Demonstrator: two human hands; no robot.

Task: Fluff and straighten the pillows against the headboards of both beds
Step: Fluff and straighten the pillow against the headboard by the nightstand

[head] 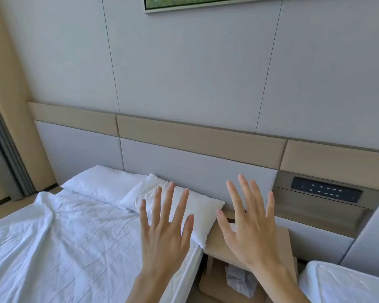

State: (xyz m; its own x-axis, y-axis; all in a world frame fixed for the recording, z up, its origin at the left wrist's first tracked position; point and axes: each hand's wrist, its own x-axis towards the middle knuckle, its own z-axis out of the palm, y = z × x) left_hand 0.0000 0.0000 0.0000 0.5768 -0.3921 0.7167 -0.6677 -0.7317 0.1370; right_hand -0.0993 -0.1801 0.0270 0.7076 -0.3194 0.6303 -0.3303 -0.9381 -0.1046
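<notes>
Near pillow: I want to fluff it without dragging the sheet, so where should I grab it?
Take the near pillow by its two short ends, from above. It lies flat and skewed off the headboard, one corner overhanging the bed edge. Both hands are open, empty.

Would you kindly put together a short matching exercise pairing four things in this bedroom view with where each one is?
Things:
1. near pillow
2. far pillow
3. switch panel
4. left hand

Places:
A. set into the recess right of the headboard
B. raised open above the bed's edge
C. toward the window side of the headboard
D. bed corner beside the nightstand

Pairs: 1-D, 2-C, 3-A, 4-B
</notes>
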